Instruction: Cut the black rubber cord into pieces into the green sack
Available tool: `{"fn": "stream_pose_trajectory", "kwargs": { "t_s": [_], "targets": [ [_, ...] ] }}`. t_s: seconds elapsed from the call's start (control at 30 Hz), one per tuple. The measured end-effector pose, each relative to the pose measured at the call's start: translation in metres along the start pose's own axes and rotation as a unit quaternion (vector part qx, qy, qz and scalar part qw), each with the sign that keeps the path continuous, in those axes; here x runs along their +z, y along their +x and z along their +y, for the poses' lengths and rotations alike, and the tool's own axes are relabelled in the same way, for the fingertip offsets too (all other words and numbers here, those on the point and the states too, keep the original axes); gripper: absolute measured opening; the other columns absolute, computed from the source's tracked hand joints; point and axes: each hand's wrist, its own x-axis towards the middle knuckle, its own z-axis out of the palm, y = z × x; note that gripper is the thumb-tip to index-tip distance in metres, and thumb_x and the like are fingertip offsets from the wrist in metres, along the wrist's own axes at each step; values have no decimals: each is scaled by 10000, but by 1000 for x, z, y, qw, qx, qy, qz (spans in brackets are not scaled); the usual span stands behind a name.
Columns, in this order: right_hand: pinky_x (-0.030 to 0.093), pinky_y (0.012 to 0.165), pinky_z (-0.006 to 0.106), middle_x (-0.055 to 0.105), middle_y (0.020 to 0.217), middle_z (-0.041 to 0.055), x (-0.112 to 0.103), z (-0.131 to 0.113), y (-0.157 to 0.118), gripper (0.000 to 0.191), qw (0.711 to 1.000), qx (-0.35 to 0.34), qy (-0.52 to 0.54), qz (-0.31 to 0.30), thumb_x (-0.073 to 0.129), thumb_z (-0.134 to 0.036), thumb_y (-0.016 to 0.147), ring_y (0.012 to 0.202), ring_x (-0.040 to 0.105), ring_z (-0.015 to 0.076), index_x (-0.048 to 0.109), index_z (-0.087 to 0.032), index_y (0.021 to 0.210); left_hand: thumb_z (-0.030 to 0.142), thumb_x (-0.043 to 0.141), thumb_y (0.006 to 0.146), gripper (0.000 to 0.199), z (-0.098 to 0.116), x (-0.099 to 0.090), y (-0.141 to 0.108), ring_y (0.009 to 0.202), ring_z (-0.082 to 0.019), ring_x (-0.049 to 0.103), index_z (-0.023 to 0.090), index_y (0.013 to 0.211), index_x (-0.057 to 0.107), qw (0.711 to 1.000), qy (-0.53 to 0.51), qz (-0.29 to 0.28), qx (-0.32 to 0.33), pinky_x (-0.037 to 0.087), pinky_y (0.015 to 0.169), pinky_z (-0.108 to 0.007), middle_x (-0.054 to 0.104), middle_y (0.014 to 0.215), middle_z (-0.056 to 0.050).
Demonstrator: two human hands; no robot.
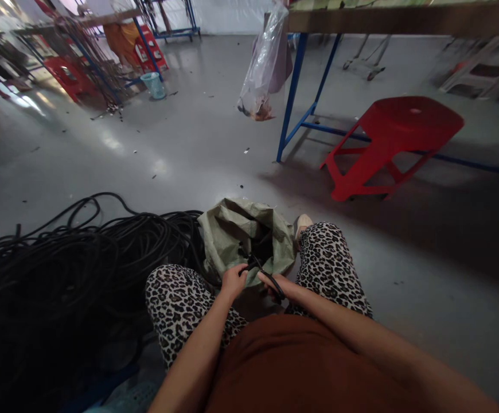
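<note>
Between my knees stands a greenish woven sack (pixel 219 238), its mouth open and dark pieces inside. My right hand (pixel 274 285) is closed around the black handles of a pair of scissors (pixel 277 291), whose blades point into the sack's mouth. At the near rim, my left hand (pixel 234 280) pinches a black cord (pixel 246 268), its end close to the scissor blades. Whether the blades touch the cord I cannot tell. A large heap of black cord (pixel 146 244) lies on the floor to the left, against the sack.
A red plastic stool (pixel 404 123) stands at the right beside a blue-legged table (pixel 295 97). From the table's corner hangs a clear plastic bag (pixel 260 69). Farther left are a light blue basket (pixel 153 86), red stools (pixel 69 77) and another worktable. Small scraps dot the grey floor.
</note>
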Motion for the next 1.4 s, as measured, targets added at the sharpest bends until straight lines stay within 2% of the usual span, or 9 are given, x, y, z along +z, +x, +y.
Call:
{"fn": "stream_pose_trajectory", "kwargs": {
  "t_s": [0.13,0.5,0.77,0.93,1.1,1.23,1.4],
  "targets": [
    [339,342,183,431,439,-41,-1,-2,1,531,999,31,1,16,556,-635,841,338,407,75,521,-147,638,159,535,819,312,1,-1,0,1048,-210,656,182,1072,715,1000,7,-13,-3,485,955,-340,731,1096,-64],
    [366,323,182,455,423,-19,-2,-4,0,607,987,-16,-150,55,549,-698,802,327,472,95,493,-164,519,176,521,840,320,-7,3,4,1079,-222,646,169,1102,704,1000,18,-2,-6,478,977,-369,717,1133,-85],
    [392,391,218,433,407,-6,-5,1,3,570,977,-33,-203,55,551,-641,838,359,503,133,511,-168,523,174,530,837,312,-7,0,5,1081,-223,645,191,1090,714,1000,24,-2,-19,475,985,-370,723,1116,-78],
    [406,388,231,452,418,3,-6,2,3,546,983,-13,-173,53,570,-636,827,364,503,142,522,-170,545,174,542,827,306,-14,2,7,1088,-235,642,179,1079,716,1000,11,14,-14,470,997,-387,722,1114,-88],
    [389,351,210,469,443,-8,-8,1,6,549,992,23,-97,71,587,-666,800,345,473,111,512,-167,583,172,535,825,307,-16,2,9,1075,-228,646,179,1079,707,999,1,34,-6,473,997,-383,721,1114,-83],
    [367,331,195,464,449,-24,-5,2,7,559,998,38,-30,44,517,-671,848,329,451,93,514,-156,628,176,545,821,317,-14,3,10,1066,-222,652,159,1102,690,999,-9,51,-17,480,987,-373,711,1133,-100],
    [375,352,183,492,460,-19,0,7,12,542,999,32,-21,-6,517,-648,867,363,488,101,547,-133,701,181,542,827,297,-10,4,8,1028,-210,660,166,1083,691,998,-10,52,-16,492,950,-358,724,1093,-84]
  ]
}}
